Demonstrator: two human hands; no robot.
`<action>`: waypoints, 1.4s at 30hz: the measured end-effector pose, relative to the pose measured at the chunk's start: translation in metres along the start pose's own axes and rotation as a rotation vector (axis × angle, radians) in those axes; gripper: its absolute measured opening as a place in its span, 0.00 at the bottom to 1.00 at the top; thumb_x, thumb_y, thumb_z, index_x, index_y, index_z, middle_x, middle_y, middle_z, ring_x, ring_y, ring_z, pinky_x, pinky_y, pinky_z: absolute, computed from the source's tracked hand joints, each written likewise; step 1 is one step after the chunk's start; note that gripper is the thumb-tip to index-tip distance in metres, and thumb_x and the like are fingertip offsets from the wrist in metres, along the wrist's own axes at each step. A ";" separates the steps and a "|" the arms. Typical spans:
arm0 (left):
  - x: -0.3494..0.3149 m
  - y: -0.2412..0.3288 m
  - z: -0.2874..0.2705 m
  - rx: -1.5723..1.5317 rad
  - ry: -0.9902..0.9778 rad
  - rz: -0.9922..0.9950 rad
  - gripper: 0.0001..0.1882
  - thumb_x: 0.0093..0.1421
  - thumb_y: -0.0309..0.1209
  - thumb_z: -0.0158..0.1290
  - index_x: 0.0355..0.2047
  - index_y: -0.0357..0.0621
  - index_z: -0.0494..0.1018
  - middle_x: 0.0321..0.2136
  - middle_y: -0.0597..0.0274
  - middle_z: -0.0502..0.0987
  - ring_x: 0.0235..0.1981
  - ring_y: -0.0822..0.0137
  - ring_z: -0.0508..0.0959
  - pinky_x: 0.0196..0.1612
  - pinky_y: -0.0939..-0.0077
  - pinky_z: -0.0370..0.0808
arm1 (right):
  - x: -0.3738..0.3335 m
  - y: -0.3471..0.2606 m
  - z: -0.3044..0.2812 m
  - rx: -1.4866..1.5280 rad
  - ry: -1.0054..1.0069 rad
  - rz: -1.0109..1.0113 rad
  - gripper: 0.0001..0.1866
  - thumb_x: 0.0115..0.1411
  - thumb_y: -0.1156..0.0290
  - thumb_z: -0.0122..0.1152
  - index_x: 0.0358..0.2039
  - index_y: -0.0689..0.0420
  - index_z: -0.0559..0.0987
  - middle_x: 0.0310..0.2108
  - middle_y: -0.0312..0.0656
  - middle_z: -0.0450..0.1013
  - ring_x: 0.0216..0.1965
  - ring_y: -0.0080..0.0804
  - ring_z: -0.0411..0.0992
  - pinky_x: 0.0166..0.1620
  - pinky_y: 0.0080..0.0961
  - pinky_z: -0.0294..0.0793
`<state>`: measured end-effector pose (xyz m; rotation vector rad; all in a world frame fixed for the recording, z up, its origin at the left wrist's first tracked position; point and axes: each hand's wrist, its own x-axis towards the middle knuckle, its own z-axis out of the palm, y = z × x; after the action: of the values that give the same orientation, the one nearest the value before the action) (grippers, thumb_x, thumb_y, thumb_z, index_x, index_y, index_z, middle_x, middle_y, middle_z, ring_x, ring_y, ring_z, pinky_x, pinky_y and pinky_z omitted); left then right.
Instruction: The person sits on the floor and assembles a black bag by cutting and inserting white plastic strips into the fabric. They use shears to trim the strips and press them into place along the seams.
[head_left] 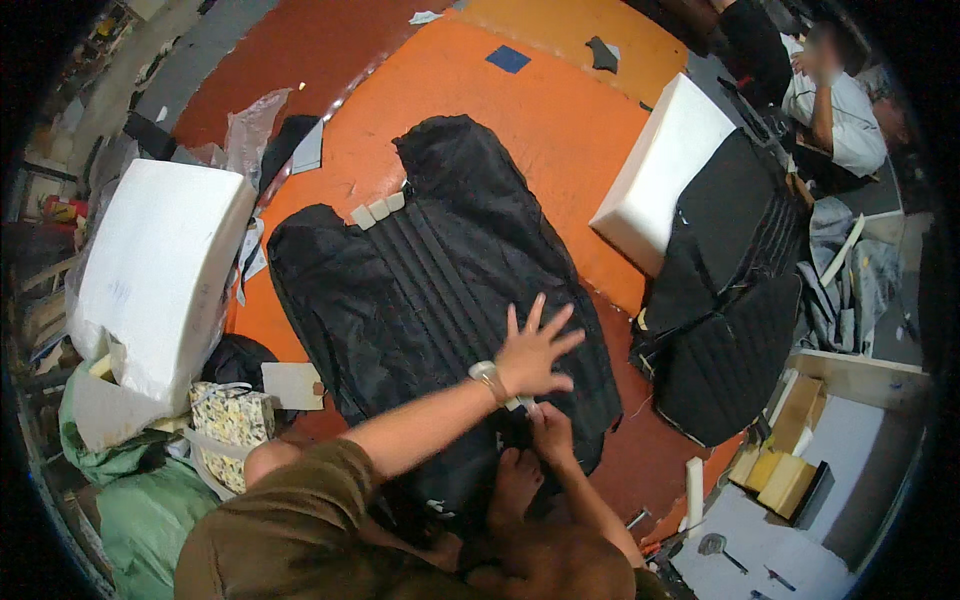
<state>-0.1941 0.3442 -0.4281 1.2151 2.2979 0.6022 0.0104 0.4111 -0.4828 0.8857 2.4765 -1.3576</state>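
A large black quilted fabric cover lies spread before me, with stitched channels down its middle. Pale foam strip ends stick out of those channels at the far edge. My left hand, a watch on its wrist, rests on the cover with fingers spread wide and holds nothing. Just below it my right hand is closed at the near end of the channels. A short pale strip end shows beside its fingertips; what the fingers grip is mostly hidden. My bare foot is on the cover's near part.
White foam blocks stand at left and right. Another black padded cover lies at right, near a seated person. An open box with foam pieces and tools sits lower right. Green sacking lies lower left.
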 end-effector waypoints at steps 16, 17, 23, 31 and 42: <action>0.017 0.025 0.021 0.101 -0.299 -0.238 0.63 0.41 0.63 0.72 0.75 0.87 0.50 0.80 0.71 0.31 0.78 0.42 0.25 0.71 0.20 0.32 | -0.025 0.028 -0.028 0.309 -0.219 0.233 0.19 0.73 0.60 0.52 0.33 0.63 0.81 0.24 0.43 0.77 0.26 0.29 0.74 0.32 0.33 0.74; 0.019 0.025 0.019 0.100 -0.327 -0.243 0.63 0.41 0.63 0.72 0.75 0.87 0.49 0.80 0.71 0.31 0.78 0.42 0.25 0.71 0.20 0.32 | -0.023 0.026 -0.030 0.299 -0.224 0.209 0.19 0.73 0.61 0.53 0.33 0.63 0.81 0.24 0.44 0.77 0.26 0.31 0.75 0.32 0.34 0.74; 0.017 0.019 0.030 0.082 -0.264 -0.212 0.63 0.40 0.63 0.72 0.75 0.84 0.51 0.80 0.68 0.33 0.78 0.39 0.26 0.69 0.16 0.33 | -0.024 0.032 -0.023 0.147 -0.133 0.093 0.17 0.71 0.61 0.54 0.31 0.62 0.80 0.25 0.51 0.76 0.26 0.47 0.76 0.33 0.42 0.74; 0.022 0.022 0.022 0.081 -0.344 -0.245 0.63 0.42 0.63 0.72 0.76 0.86 0.48 0.80 0.70 0.29 0.78 0.42 0.23 0.71 0.21 0.30 | -0.019 0.007 -0.012 0.010 0.033 0.059 0.19 0.71 0.59 0.54 0.30 0.60 0.78 0.25 0.55 0.76 0.28 0.58 0.77 0.33 0.48 0.73; 0.016 -0.009 0.002 -0.150 -0.097 -0.071 0.34 0.57 0.51 0.65 0.63 0.63 0.73 0.71 0.56 0.60 0.73 0.44 0.54 0.69 0.37 0.57 | -0.017 0.011 -0.007 -0.030 0.011 0.086 0.20 0.72 0.54 0.55 0.33 0.57 0.81 0.27 0.54 0.79 0.31 0.56 0.80 0.36 0.49 0.75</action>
<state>-0.2068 0.3530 -0.4378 1.0650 2.1636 0.6621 0.0308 0.4141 -0.4796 0.9836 2.4294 -1.2877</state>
